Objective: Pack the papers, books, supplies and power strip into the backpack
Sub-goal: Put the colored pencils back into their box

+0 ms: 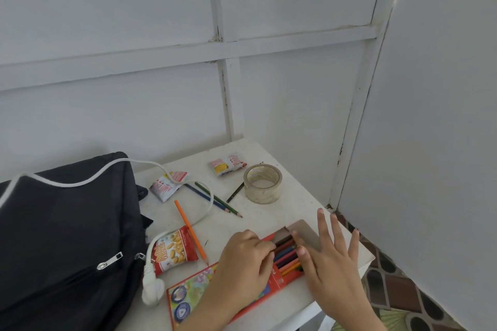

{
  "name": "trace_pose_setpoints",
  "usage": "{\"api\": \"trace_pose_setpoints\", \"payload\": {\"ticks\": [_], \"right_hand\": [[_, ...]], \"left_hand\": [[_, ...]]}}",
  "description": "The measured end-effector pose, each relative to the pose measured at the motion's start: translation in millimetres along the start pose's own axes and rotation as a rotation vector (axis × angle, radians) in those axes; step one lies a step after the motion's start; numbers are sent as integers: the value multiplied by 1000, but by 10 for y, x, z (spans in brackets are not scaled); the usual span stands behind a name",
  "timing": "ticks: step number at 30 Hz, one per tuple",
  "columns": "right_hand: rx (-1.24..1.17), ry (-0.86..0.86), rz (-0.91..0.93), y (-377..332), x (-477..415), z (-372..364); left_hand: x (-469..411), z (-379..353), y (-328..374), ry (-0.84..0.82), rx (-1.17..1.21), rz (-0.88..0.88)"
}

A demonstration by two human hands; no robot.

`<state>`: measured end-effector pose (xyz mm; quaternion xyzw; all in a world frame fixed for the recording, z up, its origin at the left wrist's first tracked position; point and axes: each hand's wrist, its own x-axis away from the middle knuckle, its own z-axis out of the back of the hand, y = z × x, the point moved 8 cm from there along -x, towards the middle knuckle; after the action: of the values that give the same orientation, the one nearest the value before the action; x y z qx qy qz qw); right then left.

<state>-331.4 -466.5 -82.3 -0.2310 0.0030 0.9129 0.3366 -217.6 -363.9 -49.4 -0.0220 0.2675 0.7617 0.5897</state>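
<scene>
Left of the pencil box (188, 295), the black backpack (67, 223) lies on the white table (295, 207) under the power strip's cord (80, 183), and between them lies a red peanut packet (172, 250) with writing too blurred to read. On the box, the left hand (242, 263) curls its fingers over the upper edge by the open mouth. The right hand (330, 263), fingers straight and spread, sets its thumb at the cardboard flap (306, 234) over the coloured pencils (287, 255).

One backpack (59, 223). One cord (80, 183) with one plug (153, 290). Three packets (172, 250) (two small, one of peanuts). Four loose pencils (189, 231). One tape roll (263, 184). One pencil box (188, 295), contents too bunched to count.
</scene>
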Motion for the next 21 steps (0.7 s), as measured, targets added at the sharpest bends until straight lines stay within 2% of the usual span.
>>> {"api": "trace_pose_setpoints", "payload": {"ticks": [6,10,13,17,21], "right_hand": [[58,39,62,-219,-167,93],[35,57,163,-572,-489,116],[72,65,231,-921,-743,51],[225,-11,215,-1186,-986,-183],[216,-5,185,-1247,-1054,-258]], "left_hand": [[109,355,-292,82,-75,62],[167,564,-727,-34,-206,126],[186,562,-873,-226,-264,104],[210,576,-914,-293,-275,83],[262,492,-938,-302,-414,-1]]}}
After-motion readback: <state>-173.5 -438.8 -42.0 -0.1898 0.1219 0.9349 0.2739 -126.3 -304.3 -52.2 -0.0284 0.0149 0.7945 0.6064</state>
